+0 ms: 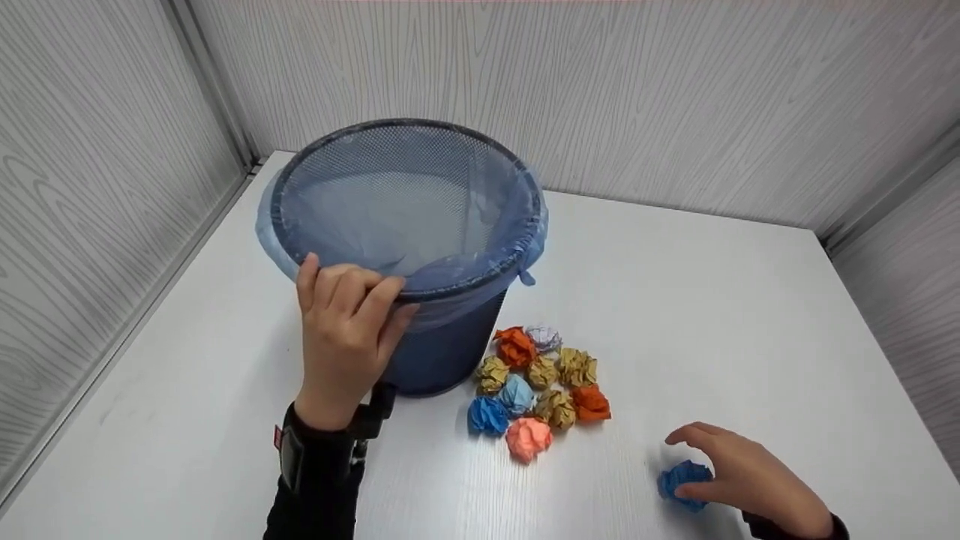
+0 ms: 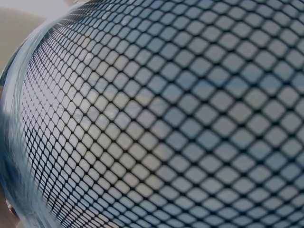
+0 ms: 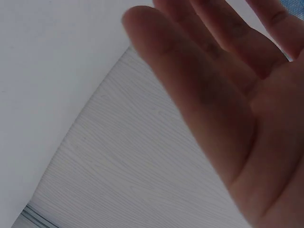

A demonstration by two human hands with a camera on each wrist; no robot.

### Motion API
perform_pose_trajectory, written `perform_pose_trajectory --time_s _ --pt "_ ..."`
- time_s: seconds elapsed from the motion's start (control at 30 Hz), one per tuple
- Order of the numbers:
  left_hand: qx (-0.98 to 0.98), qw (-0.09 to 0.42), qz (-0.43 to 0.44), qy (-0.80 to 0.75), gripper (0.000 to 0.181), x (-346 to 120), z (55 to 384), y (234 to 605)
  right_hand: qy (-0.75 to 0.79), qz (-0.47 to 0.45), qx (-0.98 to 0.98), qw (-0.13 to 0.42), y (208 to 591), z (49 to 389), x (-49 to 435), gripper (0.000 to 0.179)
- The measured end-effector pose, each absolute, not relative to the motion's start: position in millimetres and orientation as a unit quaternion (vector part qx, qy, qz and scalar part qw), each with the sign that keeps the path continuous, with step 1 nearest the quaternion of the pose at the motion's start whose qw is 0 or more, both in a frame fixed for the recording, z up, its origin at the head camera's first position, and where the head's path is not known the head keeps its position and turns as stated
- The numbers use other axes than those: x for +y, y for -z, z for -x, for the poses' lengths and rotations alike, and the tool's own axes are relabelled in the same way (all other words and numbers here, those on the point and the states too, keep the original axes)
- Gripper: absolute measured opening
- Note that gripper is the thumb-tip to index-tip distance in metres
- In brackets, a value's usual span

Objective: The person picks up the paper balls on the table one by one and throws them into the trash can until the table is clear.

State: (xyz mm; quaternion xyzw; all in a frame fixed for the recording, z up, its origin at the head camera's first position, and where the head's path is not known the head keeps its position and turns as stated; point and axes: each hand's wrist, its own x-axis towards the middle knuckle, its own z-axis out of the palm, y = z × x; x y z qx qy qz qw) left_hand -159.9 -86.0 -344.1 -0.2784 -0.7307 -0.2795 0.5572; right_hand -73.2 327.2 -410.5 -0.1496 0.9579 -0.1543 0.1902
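My left hand [image 1: 345,322] grips the near rim of a dark mesh wastebasket [image 1: 442,352], fingers over the edge and thumb outside. A translucent blue bin liner [image 1: 420,307] is folded over that rim. In the left wrist view the basket's mesh [image 2: 156,114] fills most of the frame. At the lower right, my right hand [image 1: 750,472] hovers around a crumpled dark-blue paper ball [image 1: 685,484], thumb and fingers spread apart. Its thumb covers part of the ball. The right wrist view shows the right hand [image 3: 223,99] with fingers extended; the ball is not visible there.
Several crumpled paper balls lie clustered right of the basket, among them an orange one [image 1: 516,347], a pink one [image 1: 529,439], a light-blue one [image 1: 516,395] and a tan one [image 1: 577,367]. Wood-grain panels [image 1: 600,97] enclose the white tabletop [image 1: 712,300] behind and on both sides.
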Motion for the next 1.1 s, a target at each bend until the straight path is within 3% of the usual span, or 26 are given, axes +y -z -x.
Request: perform_pose_trajectory --time_s 0.27,0.57,0.87,1.1 --pt "-0.735 0.553 0.276 0.279 0.030 -87.1 159.5 344.0 0.162 0.089 0.938 0.294 423.5 78.6 324.6 0.039" --pt "-0.735 0.553 0.278 0.278 0.029 -86.4 160.0 344.3 0.175 0.139 0.926 0.306 425.1 81.9 325.5 0.023" --pt "-0.734 0.555 0.277 0.276 0.029 -86.4 159.6 343.6 0.186 0.190 0.930 0.254 408.7 84.5 323.7 0.022" --pt "-0.735 0.554 0.278 0.274 0.028 -87.0 160.0 344.1 0.143 0.223 0.954 0.141 387.3 91.9 312.9 0.022"
